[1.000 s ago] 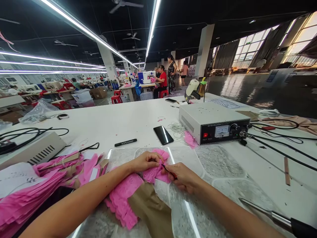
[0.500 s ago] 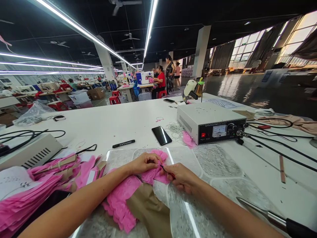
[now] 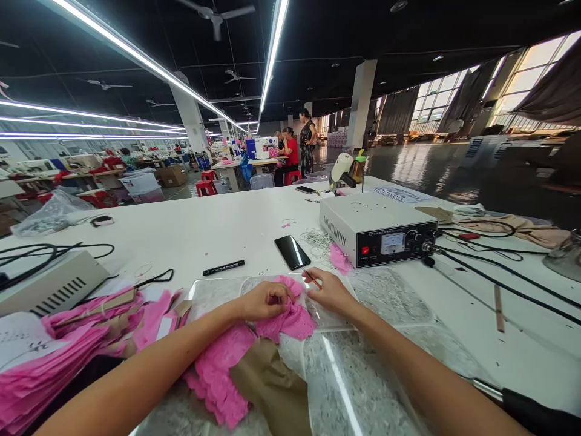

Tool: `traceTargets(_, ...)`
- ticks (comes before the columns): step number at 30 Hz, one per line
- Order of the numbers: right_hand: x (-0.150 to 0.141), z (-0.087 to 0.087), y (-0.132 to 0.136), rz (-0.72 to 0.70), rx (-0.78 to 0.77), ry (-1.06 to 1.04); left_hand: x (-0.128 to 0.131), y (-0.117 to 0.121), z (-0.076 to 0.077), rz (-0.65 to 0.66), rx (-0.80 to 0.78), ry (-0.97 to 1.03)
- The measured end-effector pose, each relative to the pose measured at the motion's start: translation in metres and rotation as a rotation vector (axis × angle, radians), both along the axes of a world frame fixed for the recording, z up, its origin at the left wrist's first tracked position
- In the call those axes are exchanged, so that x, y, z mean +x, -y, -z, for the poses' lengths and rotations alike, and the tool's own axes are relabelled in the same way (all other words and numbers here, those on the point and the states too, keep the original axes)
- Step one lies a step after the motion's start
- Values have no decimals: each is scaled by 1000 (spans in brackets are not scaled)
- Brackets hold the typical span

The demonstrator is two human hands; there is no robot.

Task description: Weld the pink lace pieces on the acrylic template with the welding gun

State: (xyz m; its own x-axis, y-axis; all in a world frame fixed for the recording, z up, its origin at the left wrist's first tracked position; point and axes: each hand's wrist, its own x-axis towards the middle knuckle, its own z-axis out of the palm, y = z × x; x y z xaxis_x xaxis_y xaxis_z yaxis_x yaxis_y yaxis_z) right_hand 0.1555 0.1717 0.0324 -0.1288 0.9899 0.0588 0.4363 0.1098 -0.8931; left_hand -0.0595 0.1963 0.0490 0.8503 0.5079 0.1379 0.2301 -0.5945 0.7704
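Pink lace fabric [image 3: 290,321] lies bunched on a clear mat [image 3: 336,357], and my left hand [image 3: 265,301] pinches its upper part with curled fingers. Just right of the fabric, my right hand [image 3: 331,293] is closed around a small, thin tool [image 3: 312,280] with a reddish part and dark tip; its exact kind is too small to tell. A gap separates this hand from the cloth. Below my left wrist, more pink lace [image 3: 222,369] spreads beside an olive-brown piece [image 3: 272,387].
Stacked pink pieces [image 3: 49,369] lie left. A black marker [image 3: 223,267] and phone [image 3: 292,252] lie beyond my hands. A metal control box [image 3: 376,227] with cables stands right, and a black-handled tool [image 3: 531,412] lies at lower right. People sit and stand farther back.
My right hand has moved up and away from the lace with the small tool, whose tip now points upward. My left hand stays on the fabric. The view has shifted slightly.
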Motion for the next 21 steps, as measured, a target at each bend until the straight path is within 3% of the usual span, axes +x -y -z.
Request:
traceTargets(4,-8,7,-10,-198,246,129,5,1,-3,18,96,-26)
traceTargets(10,-12,6,-18,-370,372,261,13,0,0,24,207,-35)
traceTargets(18,-9,7,-32,-381,385,305,10,5,0,16,259,-22)
traceTargets(21,-7,4,-32,-333,399,308,7,15,-2,-58,297,23)
